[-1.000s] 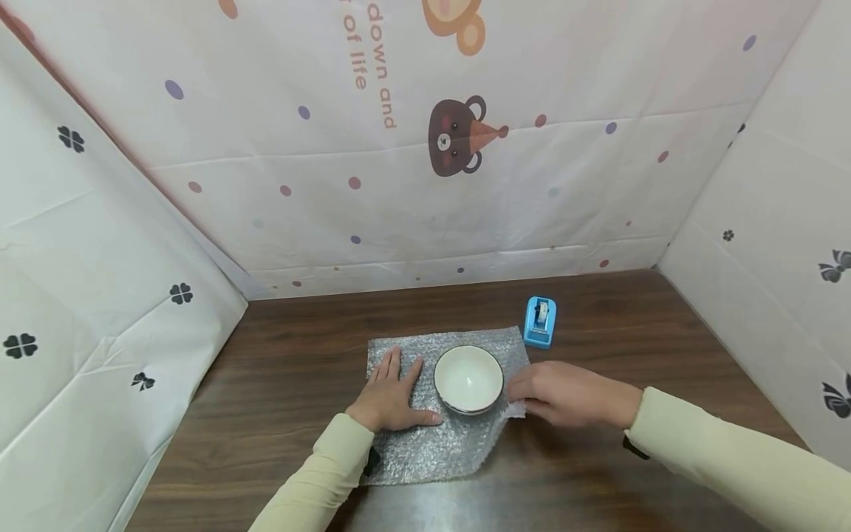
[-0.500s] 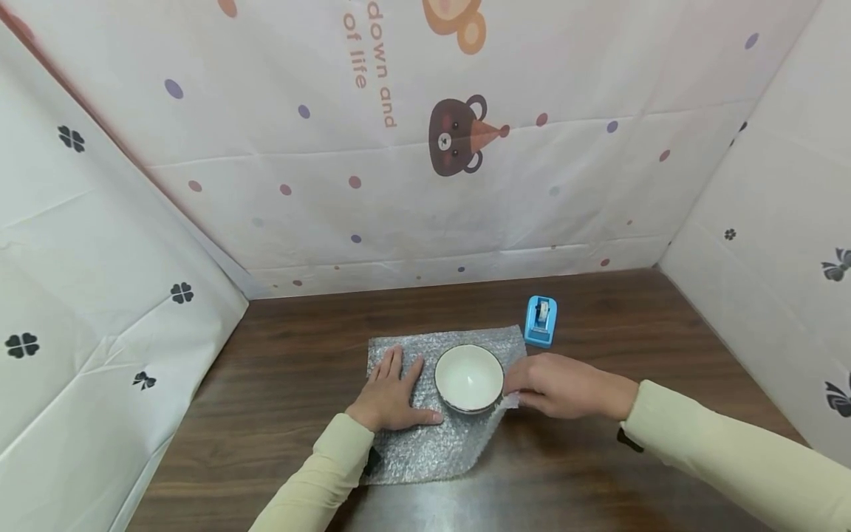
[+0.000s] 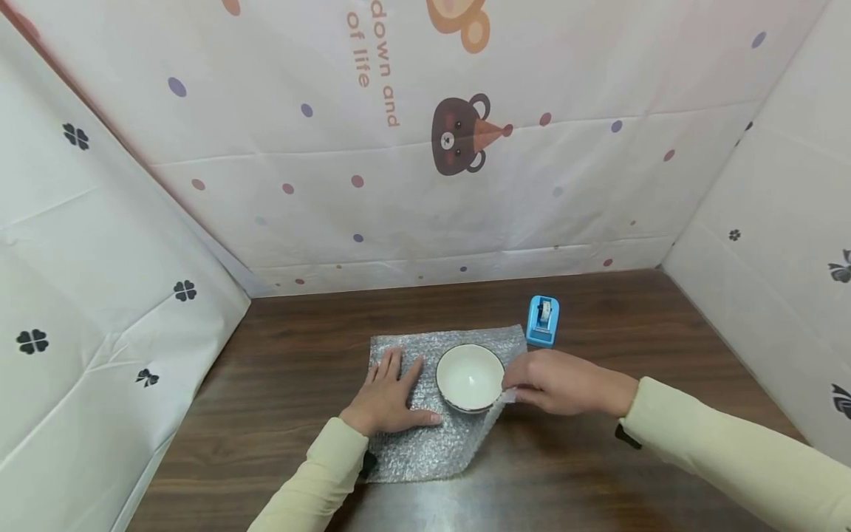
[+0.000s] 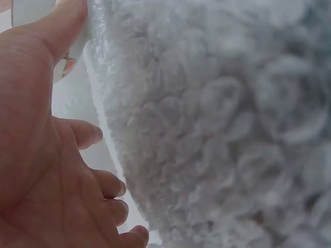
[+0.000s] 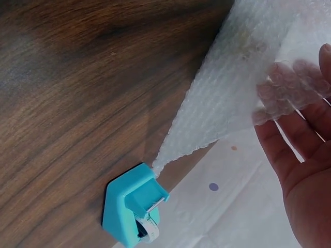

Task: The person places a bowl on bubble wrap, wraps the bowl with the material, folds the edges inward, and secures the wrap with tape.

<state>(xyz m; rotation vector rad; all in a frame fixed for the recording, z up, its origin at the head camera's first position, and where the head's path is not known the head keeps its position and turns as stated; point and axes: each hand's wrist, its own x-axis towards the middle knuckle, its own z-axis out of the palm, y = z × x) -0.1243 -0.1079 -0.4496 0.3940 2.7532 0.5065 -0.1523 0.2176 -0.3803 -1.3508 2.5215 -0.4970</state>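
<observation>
A white bowl with a dark rim stands upright on a sheet of bubble wrap. My left hand lies with spread fingers on the sheet, just left of the bowl. In the left wrist view the blurred bubble wrap fills the right side, beside that hand. On the other side, my right hand pinches the sheet's right edge and holds it raised close to the bowl's rim. Through the clear bubble wrap in the right wrist view, the right hand's fingertips show behind it.
A blue tape dispenser with a small roll stands behind the right hand, right at the wrap's far corner. Dark wood table surrounds the sheet. Printed cloth walls close off the back and both sides.
My right hand has lifted the wrap's right edge and brought it slightly left and away from me, toward the bowl. The left hand and the bowl have stayed put.
</observation>
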